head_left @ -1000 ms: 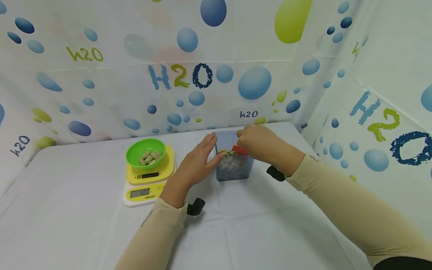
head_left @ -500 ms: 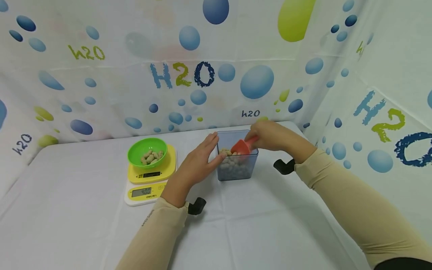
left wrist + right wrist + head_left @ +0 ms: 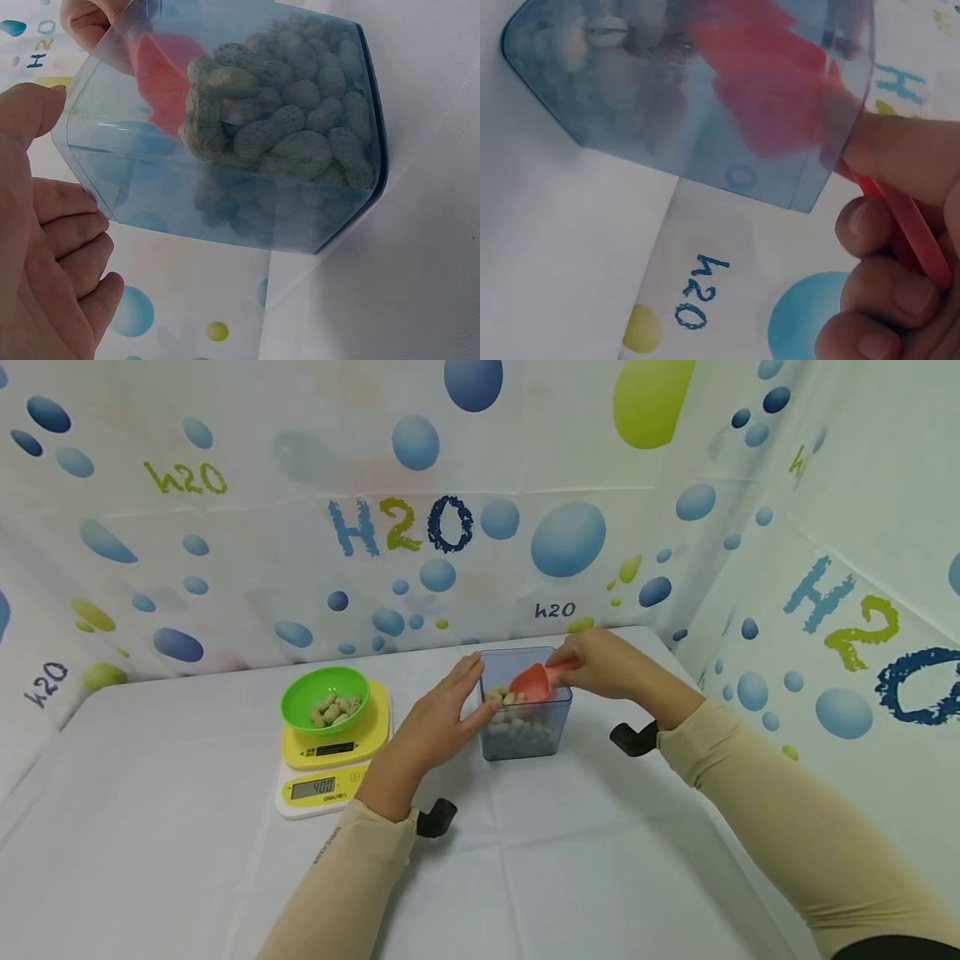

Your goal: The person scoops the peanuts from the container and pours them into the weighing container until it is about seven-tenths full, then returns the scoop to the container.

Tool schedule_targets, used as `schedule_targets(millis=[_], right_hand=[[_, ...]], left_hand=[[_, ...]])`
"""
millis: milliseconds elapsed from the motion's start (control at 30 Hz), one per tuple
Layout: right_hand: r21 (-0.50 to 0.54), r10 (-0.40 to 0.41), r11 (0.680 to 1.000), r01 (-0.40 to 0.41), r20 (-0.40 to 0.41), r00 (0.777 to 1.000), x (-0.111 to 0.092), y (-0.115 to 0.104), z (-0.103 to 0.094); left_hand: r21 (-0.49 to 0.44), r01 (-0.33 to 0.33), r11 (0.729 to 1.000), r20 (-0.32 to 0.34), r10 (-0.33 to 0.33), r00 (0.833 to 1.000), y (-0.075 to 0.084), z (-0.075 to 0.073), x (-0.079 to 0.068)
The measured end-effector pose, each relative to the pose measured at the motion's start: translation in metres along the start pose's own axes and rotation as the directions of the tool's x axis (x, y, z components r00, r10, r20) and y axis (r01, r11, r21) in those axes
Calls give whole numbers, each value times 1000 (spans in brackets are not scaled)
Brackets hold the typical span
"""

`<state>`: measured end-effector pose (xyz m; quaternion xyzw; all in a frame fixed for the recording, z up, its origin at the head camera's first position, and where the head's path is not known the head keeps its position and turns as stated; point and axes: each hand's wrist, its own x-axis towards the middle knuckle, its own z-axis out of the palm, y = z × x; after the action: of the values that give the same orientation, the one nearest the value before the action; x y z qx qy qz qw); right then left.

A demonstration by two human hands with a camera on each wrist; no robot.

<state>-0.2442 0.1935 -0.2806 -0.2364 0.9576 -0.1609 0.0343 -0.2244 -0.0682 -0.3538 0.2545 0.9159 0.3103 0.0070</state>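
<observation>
A clear bluish plastic container stands on the table, partly filled with unshelled peanuts. My right hand grips the handle of a red scoop, its fingers curled round it in the right wrist view. The scoop's bowl is inside the container at the peanuts, seen through the wall in the left wrist view. My left hand has its fingers extended, with the fingertips at the container's left rim. The thumb lies near the front left corner.
Left of the container, a yellow and white kitchen scale reads about 40.0. On it sits a green bowl with several peanuts. A white cloth covers the table, and a patterned curtain hangs behind and at the right.
My right hand has shifted right and drawn the scoop up, so more of its red bowl shows above the peanuts. The left hand, scale and green bowl have stayed put.
</observation>
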Motion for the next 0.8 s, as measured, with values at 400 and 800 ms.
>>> schedule_targets(millis=[400,800], right_hand=[[-181,-74,983,39,-195,978,-3,-13,26],[-270,-245,946,179,-234,941,-4,-7,30]], left_hand=[[0,11,1000,3,-11,1000,1,2,2],[-15,9,1000,-3,-9,1000,1,2,2]])
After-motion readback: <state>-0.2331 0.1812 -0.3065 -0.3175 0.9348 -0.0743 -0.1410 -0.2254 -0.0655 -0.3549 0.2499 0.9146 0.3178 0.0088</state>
